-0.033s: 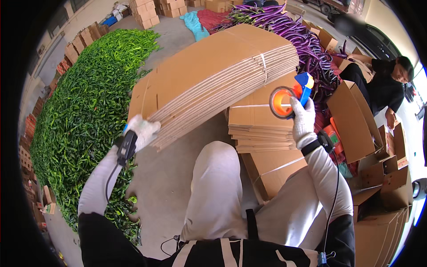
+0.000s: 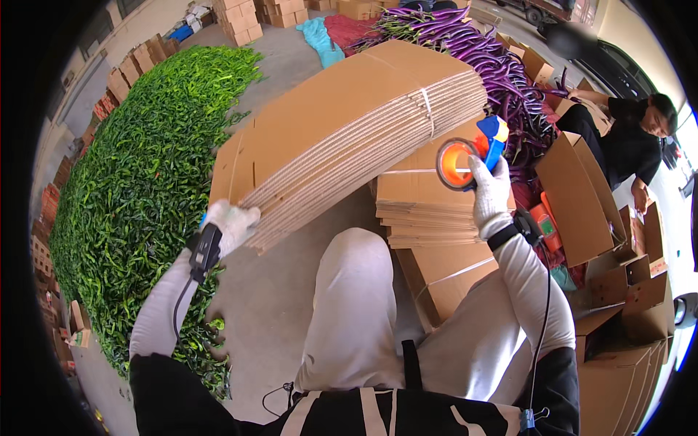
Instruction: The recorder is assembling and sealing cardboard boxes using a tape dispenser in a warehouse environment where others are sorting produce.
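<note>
A thick bundle of flattened cardboard boxes (image 2: 327, 109) slants across the middle, bound by a pale strap near its right end. My left hand (image 2: 231, 224), in a white glove, is closed at the bundle's near left corner; some of its fingers are hidden there. To the right, my gloved right hand (image 2: 491, 190) grips a blue tape dispenser (image 2: 496, 142) with an orange-cored roll of tape, held up over a second strapped stack of flat cardboard (image 2: 414, 200). The dispenser is apart from the large bundle.
A big heap of green peppers (image 2: 138, 182) lies along the left. Purple eggplants (image 2: 465, 43) are piled at the far right. Open cardboard boxes (image 2: 578, 196) stand on the right, where another person (image 2: 629, 138) in black sits. Stacked cartons (image 2: 236, 20) stand at the back.
My right hand and the tape dispenser have shifted slightly left and up. My left hand and the near left end of the bundle have moved a little; both grips stay the same.
</note>
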The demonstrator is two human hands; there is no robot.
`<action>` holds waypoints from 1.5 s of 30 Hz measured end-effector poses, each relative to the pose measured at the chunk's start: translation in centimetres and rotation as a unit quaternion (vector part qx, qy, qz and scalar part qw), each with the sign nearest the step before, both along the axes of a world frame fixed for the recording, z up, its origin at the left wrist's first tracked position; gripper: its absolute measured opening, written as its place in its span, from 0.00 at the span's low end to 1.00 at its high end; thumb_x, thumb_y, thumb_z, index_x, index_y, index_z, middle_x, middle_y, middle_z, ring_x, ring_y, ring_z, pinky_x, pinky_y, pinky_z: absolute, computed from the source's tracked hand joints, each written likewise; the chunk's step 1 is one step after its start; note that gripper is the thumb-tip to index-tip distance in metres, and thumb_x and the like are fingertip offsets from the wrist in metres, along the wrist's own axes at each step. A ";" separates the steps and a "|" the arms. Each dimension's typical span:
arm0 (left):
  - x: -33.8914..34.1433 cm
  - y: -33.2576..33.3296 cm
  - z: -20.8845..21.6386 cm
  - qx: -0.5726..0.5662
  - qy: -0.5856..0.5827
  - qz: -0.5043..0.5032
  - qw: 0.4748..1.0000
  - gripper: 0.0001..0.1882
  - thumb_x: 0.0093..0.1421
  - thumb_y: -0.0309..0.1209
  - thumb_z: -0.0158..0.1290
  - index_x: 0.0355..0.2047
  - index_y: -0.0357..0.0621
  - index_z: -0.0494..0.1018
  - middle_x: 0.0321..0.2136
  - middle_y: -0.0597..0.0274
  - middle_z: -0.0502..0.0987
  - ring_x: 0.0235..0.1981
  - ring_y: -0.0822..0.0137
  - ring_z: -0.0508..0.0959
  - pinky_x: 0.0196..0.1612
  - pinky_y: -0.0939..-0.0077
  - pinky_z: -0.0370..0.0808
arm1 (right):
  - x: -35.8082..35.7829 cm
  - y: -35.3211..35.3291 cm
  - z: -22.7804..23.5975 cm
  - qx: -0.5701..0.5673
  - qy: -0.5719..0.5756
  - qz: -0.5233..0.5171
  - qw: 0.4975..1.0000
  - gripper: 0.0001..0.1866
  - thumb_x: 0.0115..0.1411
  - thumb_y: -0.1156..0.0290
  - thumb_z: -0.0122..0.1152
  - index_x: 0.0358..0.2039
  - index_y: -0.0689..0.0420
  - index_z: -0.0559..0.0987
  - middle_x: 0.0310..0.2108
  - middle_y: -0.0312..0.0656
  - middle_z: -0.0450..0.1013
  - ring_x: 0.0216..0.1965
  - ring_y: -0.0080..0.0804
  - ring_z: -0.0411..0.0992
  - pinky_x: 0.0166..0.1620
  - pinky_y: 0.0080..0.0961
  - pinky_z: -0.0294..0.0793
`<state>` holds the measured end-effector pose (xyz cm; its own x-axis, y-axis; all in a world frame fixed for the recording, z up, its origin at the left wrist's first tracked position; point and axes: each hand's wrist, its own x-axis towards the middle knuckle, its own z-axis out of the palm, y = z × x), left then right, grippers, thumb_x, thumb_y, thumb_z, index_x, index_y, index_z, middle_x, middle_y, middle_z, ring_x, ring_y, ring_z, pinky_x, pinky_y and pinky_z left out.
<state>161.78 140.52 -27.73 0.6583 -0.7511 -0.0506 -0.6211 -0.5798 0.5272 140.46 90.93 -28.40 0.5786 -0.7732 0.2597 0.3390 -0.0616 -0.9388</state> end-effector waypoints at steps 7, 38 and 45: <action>-15.9 10.6 -7.4 0.219 -0.137 0.193 0.946 0.06 0.60 0.32 0.47 0.33 0.50 0.74 0.23 0.58 0.82 0.28 0.56 0.84 0.28 0.58 0.78 | 11.0 11.2 -2.4 0.058 -0.028 0.091 0.994 0.22 0.55 0.70 0.71 0.47 0.59 0.72 0.39 0.37 0.74 0.38 0.24 0.71 0.44 0.25 0.74; -21.7 5.0 -17.8 -0.243 -0.099 0.339 0.903 0.14 0.54 0.20 0.59 0.42 0.41 0.74 0.43 0.53 0.78 0.43 0.58 0.79 0.44 0.67 0.77 | -5.7 15.6 -15.6 -0.478 0.516 0.381 0.600 0.27 0.54 0.54 0.65 0.49 0.57 0.75 0.40 0.55 0.79 0.45 0.53 0.78 0.48 0.42 0.76; -31.8 12.7 -40.5 0.047 0.165 0.663 0.729 0.42 0.40 0.42 0.73 0.52 0.40 0.64 0.49 0.51 0.68 0.51 0.58 0.69 0.53 0.57 0.71 | -5.8 17.0 -16.7 -0.481 0.529 0.403 0.572 0.27 0.54 0.54 0.65 0.50 0.57 0.75 0.41 0.55 0.79 0.45 0.53 0.77 0.49 0.42 0.76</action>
<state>130.03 153.19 -68.23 0.7424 0.5508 -0.3815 0.6698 -0.5978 0.4405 134.64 107.89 -45.12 0.8729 0.0617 -0.4840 -0.1047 -0.9451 -0.3094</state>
